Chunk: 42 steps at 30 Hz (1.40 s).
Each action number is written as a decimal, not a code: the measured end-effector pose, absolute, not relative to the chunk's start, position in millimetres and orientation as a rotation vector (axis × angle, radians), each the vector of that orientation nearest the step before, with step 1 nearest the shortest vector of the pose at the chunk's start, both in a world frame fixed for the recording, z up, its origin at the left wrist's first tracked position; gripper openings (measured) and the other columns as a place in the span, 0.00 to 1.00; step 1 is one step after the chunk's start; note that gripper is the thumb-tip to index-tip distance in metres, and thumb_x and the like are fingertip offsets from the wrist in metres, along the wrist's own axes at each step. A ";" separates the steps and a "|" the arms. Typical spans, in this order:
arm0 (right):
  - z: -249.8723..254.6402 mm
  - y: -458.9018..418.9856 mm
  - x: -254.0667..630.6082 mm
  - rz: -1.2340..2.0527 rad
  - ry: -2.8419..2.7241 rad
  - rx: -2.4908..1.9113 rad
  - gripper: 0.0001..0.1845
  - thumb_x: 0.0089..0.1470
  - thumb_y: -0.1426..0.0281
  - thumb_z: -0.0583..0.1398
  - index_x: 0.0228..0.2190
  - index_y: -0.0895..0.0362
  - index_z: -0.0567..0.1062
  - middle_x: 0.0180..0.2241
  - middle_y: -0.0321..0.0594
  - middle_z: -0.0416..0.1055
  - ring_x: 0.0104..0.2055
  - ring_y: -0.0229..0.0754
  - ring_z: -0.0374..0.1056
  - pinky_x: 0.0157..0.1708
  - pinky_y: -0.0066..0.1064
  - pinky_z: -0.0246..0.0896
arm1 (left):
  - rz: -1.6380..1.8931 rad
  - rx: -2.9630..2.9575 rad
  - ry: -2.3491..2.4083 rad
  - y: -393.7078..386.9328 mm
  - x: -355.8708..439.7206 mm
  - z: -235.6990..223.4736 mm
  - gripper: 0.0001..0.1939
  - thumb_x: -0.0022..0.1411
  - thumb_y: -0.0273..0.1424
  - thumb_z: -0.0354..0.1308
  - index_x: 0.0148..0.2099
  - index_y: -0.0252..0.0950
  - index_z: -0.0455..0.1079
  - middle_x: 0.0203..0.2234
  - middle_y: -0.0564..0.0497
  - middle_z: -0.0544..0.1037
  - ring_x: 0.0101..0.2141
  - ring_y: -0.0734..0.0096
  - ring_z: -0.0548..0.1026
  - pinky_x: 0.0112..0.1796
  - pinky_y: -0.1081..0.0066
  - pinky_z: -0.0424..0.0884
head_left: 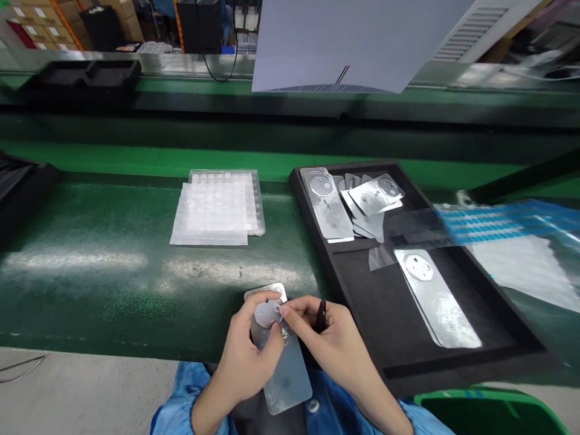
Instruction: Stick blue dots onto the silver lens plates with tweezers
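Note:
A silvery phone back cover (290, 380) with a round camera ring lies tilted at the table's near edge, partly over my lap. My left hand (249, 347) grips its upper part, thumb and index finger on either side of the ring. My right hand (328, 338) is closed, thumb and index finger pinched at the ring's right side. Whatever small piece lies between those fingertips is too small to make out. A slim black tool (321, 315) sticks up from the curled fingers of this hand; its lower end is hidden.
On the right, a black tray (362, 290) bears a pile of covers (330, 208) and more covers (441, 302) nearer me. Blue-striped film (489, 223) overlaps its right edge. A clear plastic tray (256, 205) sits under white sheet (211, 217). A green bin (484, 399) stands below.

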State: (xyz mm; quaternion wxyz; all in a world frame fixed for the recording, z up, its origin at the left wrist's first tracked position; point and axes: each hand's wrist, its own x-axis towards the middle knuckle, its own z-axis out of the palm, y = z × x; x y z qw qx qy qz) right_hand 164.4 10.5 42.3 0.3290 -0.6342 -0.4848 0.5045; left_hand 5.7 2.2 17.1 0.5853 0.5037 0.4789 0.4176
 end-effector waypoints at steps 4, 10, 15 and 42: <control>42.3 10.3 164.0 1.312 -1.280 -1.656 0.27 0.55 0.46 0.65 0.28 0.59 0.82 0.22 0.43 0.75 0.23 0.41 0.65 0.23 0.31 0.59 | 0.965 1.164 1.106 1.8 6.7 16.3 0.15 0.65 0.26 0.58 0.53 0.39 0.72 0.45 0.47 0.80 0.41 0.64 0.80 0.42 0.68 0.77; 42.9 11.2 162.5 1.319 -1.279 -1.673 0.25 0.54 0.47 0.65 0.27 0.59 0.81 0.22 0.43 0.74 0.23 0.41 0.64 0.23 0.31 0.58 | 0.998 1.137 1.115 -2.6 6.8 11.8 0.18 0.67 0.28 0.59 0.58 0.41 0.69 0.46 0.47 0.79 0.43 0.64 0.80 0.46 0.67 0.76; 46.2 12.8 160.7 1.325 -1.252 -1.687 0.26 0.50 0.46 0.67 0.22 0.57 0.77 0.19 0.40 0.70 0.22 0.39 0.59 0.21 0.30 0.56 | 1.043 0.949 1.113 -7.9 8.2 11.6 0.44 0.71 0.37 0.60 0.77 0.46 0.35 0.50 0.46 0.80 0.47 0.64 0.81 0.54 0.63 0.75; 50.1 -2.3 175.7 1.603 -1.180 -1.464 0.23 0.55 0.49 0.68 0.39 0.56 0.83 0.33 0.43 0.80 0.33 0.44 0.72 0.35 0.32 0.68 | 1.054 0.610 1.115 0.5 3.6 18.3 0.43 0.56 0.45 0.75 0.66 0.40 0.57 0.36 0.48 0.84 0.34 0.63 0.83 0.36 0.70 0.78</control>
